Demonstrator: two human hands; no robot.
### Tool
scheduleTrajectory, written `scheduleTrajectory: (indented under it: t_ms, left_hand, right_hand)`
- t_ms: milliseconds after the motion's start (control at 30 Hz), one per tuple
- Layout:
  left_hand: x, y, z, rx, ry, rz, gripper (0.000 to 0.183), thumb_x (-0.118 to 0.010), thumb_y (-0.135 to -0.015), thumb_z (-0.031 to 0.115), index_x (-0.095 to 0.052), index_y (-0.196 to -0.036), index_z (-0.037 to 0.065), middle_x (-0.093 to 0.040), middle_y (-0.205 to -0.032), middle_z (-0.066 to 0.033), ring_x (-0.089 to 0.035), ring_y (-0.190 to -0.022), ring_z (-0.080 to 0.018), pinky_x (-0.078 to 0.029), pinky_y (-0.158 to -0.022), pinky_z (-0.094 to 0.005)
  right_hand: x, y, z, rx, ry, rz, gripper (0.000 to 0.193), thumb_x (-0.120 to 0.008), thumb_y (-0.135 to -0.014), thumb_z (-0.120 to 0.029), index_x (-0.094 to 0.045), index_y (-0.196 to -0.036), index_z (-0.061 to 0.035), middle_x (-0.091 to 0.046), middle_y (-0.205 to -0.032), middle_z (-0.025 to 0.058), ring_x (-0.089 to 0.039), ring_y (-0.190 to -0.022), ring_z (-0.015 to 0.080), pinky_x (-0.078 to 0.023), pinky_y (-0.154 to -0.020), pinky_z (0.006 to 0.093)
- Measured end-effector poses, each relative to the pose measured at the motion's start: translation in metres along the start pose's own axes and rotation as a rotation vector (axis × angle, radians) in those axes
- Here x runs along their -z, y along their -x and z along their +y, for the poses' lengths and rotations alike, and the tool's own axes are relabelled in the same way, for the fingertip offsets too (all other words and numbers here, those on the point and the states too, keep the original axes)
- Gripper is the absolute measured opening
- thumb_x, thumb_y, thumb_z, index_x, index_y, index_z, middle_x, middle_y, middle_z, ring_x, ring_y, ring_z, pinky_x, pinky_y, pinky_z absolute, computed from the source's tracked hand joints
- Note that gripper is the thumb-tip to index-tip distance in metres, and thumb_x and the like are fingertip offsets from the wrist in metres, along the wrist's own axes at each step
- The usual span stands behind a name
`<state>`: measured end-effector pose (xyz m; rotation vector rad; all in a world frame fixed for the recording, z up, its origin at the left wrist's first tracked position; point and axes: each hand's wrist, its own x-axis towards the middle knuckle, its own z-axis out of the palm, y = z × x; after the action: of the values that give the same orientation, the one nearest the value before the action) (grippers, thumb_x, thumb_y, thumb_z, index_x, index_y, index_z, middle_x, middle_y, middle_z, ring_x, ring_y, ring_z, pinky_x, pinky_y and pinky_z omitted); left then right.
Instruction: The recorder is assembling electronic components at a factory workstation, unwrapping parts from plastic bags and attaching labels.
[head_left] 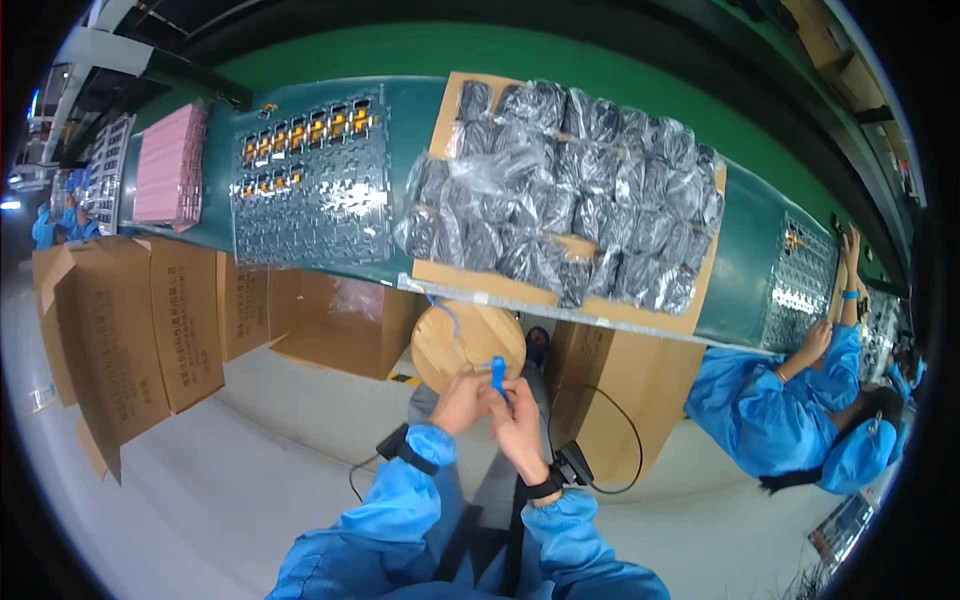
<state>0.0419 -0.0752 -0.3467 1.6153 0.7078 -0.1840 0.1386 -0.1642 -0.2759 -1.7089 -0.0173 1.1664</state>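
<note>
My left hand [460, 402] and my right hand [518, 428] meet in front of me, over my legs and just this side of a round wooden stool [430, 350]. Between their closed fingers sticks up a blue wrist strap [498, 373], gripped by both. A thin pale-blue cord [452, 318] runs from the bench edge down across the stool toward my hands. Each wrist wears a black band with a small dark device. My fingertips partly cover the strap.
Across the green bench lies a cardboard sheet [450, 272] with bagged black items [590, 190]. Left of it are clear trays [310, 215] with orange-and-black parts and a pink stack [170, 165]. Open cartons [185, 325] stand below. A co-worker in blue [770, 410] sits at right.
</note>
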Motion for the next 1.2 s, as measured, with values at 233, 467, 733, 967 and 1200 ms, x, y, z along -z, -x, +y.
scheduleTrajectory:
  t_ms: [233,467,733,967,1200]
  left_hand:
    - [0.046,0.003,0.044,0.472,0.773,0.096,0.038,-0.043,-0.104,0.021,-0.059,-0.130,0.000,-0.071,-0.111,-0.0134,-0.068,-0.088,-0.0158,-0.056,-0.069,-0.0288]
    - [0.084,0.008,0.085,0.144,1.488,-0.213,0.050,-0.037,-0.106,0.029,-0.039,-0.144,-0.002,-0.045,-0.149,-0.0176,-0.041,-0.137,-0.0309,-0.033,-0.114,-0.0426]
    - [0.103,0.018,0.184,-0.377,1.020,0.040,0.067,-0.047,-0.101,0.011,-0.014,-0.159,0.021,-0.023,-0.161,-0.0149,-0.026,-0.146,-0.0372,-0.020,-0.121,-0.0452]
    - [0.138,-0.023,0.194,-0.345,0.993,0.168,0.079,-0.053,-0.094,0.060,-0.014,-0.155,0.031,-0.027,-0.157,-0.0178,-0.032,-0.141,-0.0417,-0.029,-0.114,-0.0529]
    - [0.152,-0.006,0.207,-0.407,0.637,0.668,0.062,-0.058,-0.094,0.049,-0.034,-0.143,0.021,-0.041,-0.144,-0.0208,-0.042,-0.129,-0.0417,-0.036,-0.107,-0.0507]
  right_hand:
    - [-0.007,0.014,0.002,-0.100,-0.114,-0.150,0.017,-0.060,-0.098,-0.023,-0.067,-0.105,-0.0096,-0.066,-0.083,-0.0025,-0.058,-0.064,0.0068,-0.045,-0.054,0.0237]
    - [-0.018,0.013,-0.022,0.568,0.017,-0.090,0.027,-0.057,-0.100,-0.027,-0.066,-0.116,-0.0066,-0.065,-0.079,-0.0012,-0.056,-0.068,0.0061,-0.047,-0.060,0.0256]
    - [-0.028,0.065,-0.132,0.338,-0.319,-0.463,0.018,-0.052,-0.102,-0.023,-0.060,-0.095,-0.0087,-0.063,-0.072,0.0013,-0.057,-0.046,0.0094,-0.043,-0.038,0.0232]
    - [-0.036,0.083,-0.180,0.461,-0.160,-0.558,0.017,-0.049,-0.102,-0.019,-0.058,-0.098,-0.0049,-0.063,-0.078,0.0035,-0.057,-0.047,0.0111,-0.041,-0.041,0.0244]
    - [-0.040,0.105,-0.217,0.704,0.046,-0.403,0.019,-0.058,-0.094,-0.013,-0.066,-0.105,0.0004,-0.070,-0.083,0.0090,-0.064,-0.073,0.0142,-0.051,-0.063,0.0323]
